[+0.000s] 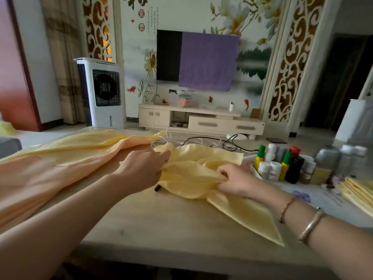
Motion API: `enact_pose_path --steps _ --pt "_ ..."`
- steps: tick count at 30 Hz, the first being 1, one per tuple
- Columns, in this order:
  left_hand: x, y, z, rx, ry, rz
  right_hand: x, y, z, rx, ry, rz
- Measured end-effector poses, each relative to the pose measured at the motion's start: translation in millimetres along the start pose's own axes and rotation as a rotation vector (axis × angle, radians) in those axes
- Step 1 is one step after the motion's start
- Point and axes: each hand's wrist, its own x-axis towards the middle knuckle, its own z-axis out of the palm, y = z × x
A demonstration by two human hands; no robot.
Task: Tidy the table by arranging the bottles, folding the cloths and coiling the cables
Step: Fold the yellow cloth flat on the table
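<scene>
A crumpled yellow cloth (203, 170) lies in the middle of the wooden table (161, 223). My left hand (141, 170) pinches its left edge. My right hand (234, 182) grips a bunched fold on its right side. A large pale orange cloth (50, 168) spreads over the table's left part. White and black cables (201, 141) lie tangled behind the cloths. Several bottles (282, 164) stand grouped at the right, some in a white tray. A stack of folded yellow cloths (357, 190) sits at the far right.
A small dark object (158, 187) pokes out from under the yellow cloth. Clear plastic bottles (351, 160) stand behind the folded stack. Beyond the table are a TV cabinet (201, 120) and a white air cooler (103, 93).
</scene>
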Motion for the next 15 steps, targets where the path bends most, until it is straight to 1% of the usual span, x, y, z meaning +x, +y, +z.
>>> enact_pose_path --steps 2,4,6,8,9,10,12,14,15 --pt "-2.3 -2.0 -12.1 -0.036 -0.055 -0.023 8.0 1.8 -13.0 0.07 0.122 0.045" --pt "-1.6 -2.7 -25.3 -0.16 -0.099 -0.116 12.0 3.2 -28.3 0.163 0.19 0.059" --pt "1.2 -2.9 -41.0 -0.217 -0.155 -0.175 8.2 1.1 -45.9 0.208 0.207 0.031" --pt "3.5 -2.3 -56.5 -0.238 -0.299 -0.19 0.0 -0.4 -62.4 0.19 0.17 0.008" --pt "3.2 -0.5 -64.7 -0.245 -0.42 -0.199 -5.6 -0.4 -69.4 0.178 0.114 0.002" --pt "1.7 2.2 -71.6 -0.244 -0.565 -0.226 -10.9 0.2 -75.3 0.165 0.023 -0.001" --pt "-4.0 8.9 -80.3 -0.21 -0.846 -0.298 -21.3 0.8 -81.9 0.117 -0.25 -0.011" --pt "-10.2 13.1 -77.6 -0.188 -1.02 -0.285 -30.1 1.4 -79.4 0.031 -0.521 -0.005" --pt "-13.3 13.0 -73.2 -0.201 -1.058 -0.273 -33.2 1.6 -75.9 -0.008 -0.619 0.009"
